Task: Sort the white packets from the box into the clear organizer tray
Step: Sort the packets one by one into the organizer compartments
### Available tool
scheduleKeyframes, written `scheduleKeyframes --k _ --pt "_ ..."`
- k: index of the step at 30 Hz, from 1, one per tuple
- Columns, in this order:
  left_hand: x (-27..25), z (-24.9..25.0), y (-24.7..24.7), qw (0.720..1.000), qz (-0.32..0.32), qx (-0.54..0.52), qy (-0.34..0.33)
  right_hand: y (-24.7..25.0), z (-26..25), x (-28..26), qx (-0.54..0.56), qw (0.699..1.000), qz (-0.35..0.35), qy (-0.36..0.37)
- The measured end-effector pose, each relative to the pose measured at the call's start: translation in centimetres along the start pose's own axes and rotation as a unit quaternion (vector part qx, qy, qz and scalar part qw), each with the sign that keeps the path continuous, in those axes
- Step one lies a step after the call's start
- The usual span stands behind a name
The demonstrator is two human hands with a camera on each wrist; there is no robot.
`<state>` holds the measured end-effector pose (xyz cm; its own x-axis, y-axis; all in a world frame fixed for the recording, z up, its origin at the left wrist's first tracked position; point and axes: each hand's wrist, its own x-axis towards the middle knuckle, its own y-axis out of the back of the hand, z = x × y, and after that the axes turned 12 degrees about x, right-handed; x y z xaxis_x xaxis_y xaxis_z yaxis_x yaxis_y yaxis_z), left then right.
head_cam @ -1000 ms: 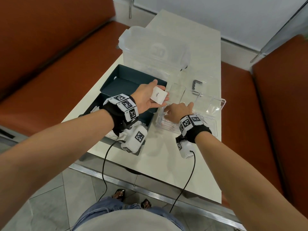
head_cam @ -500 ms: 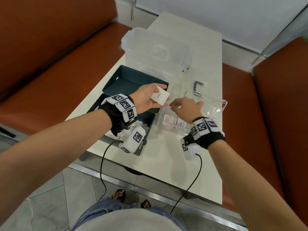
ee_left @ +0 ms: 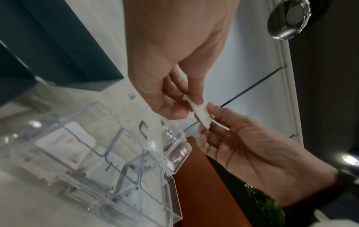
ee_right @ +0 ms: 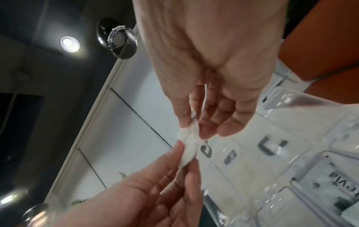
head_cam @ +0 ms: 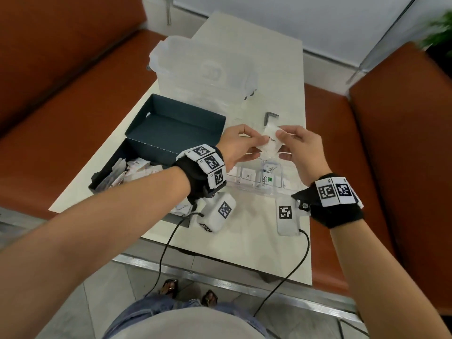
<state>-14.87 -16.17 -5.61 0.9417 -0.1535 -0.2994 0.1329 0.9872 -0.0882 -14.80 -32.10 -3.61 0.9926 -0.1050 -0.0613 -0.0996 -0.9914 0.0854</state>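
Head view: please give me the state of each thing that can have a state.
dark box: open, packets inside
clear organizer tray: open, some compartments filled
white packet: held above tray
left hand: pinches packet
right hand: pinches packet
large clear container: lid on

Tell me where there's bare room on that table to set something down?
Bare pale tabletop lies between the clear organizer tray and the near edge, and beyond the translucent lidded bin. Crowded: the dark box of packets and the tray.

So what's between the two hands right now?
One white packet, pinched by the left hand and right hand above the clear tray; clearest in the head view.
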Motion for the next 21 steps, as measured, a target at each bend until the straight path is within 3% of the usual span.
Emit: scheduleKeyframes --k 4,9,12,16,21 --pt "0.4 -0.8 -2.9 0.999 -0.022 0.036 0.015 3.5 0.9 0.3 -0.074 0.997 0.014 0.019" --pt "1.0 -1.7 -5.1 0.998 -0.018 0.064 0.018 6.6 1.9 0.9 -0.149 0.988 -0.027 -0.024" --pt "1.5 -2.2 -6.1 0.995 -0.028 0.086 0.032 8.0 2.6 1.8 -0.204 0.979 -0.014 -0.021" --pt "2.2 -2.6 -5.9 0.981 -0.02 0.194 0.017 8.9 3.2 3.1 -0.325 0.945 0.016 0.03" --pt "2.8 -2.8 -4.4 0.959 -0.022 0.282 -0.002 7.6 4.3 3.7 -0.496 0.868 -0.015 -0.005"
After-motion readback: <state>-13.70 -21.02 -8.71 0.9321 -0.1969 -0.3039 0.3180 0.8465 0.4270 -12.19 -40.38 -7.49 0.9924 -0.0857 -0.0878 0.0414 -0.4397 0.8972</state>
